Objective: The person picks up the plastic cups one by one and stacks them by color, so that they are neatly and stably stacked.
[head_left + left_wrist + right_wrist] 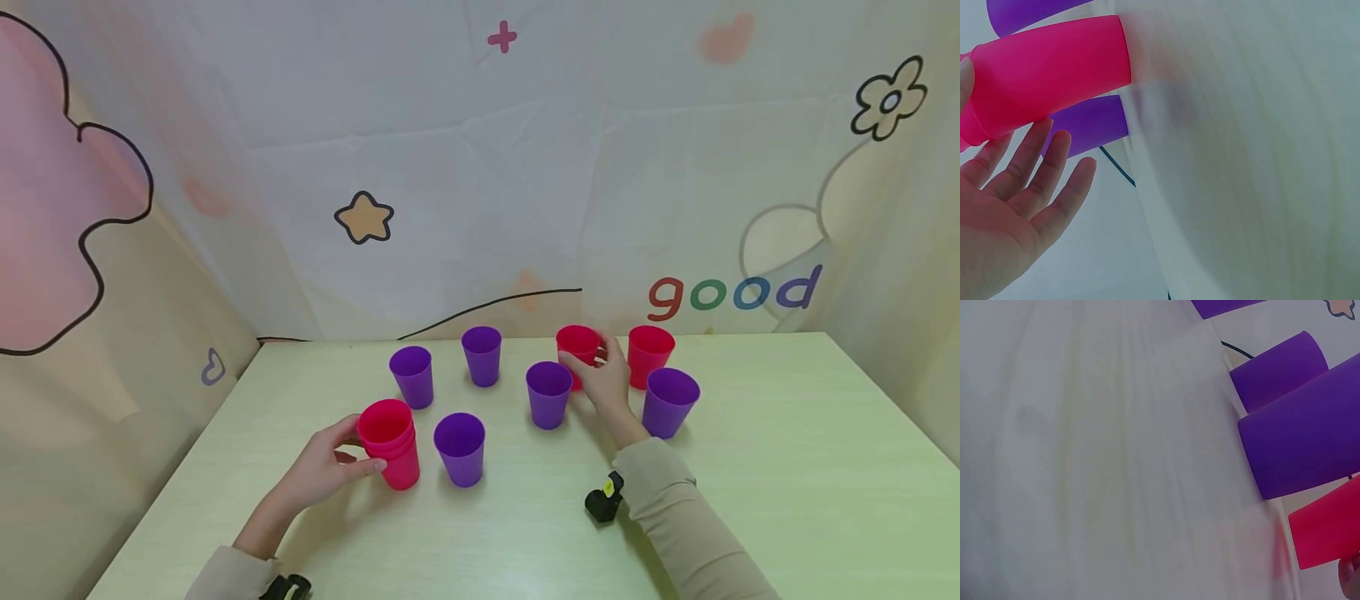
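My left hand [324, 468] holds a stack of red plastic cups [402, 463], thumb on the near side and fingers on the far side. In the left wrist view, the stack [1054, 72] stands on the table, with several fingers of the left hand [1013, 212] fanned out beside it. Farther back, my right hand [609, 382] grips a single red cup [576, 338] by its sides. Only a fingertip and the lower part of that red cup [1325, 528] appear in the right wrist view. A purple cup [549, 398] stands just in front of it.
Beside the red stack is a purple cup [460, 454]. Two more, a left one [412, 379] and a farther one [482, 358], stand behind. Right of my right hand are another red cup [649, 358] and a purple cup [670, 407]. A printed cloth [465, 167] hangs behind the table [480, 550].
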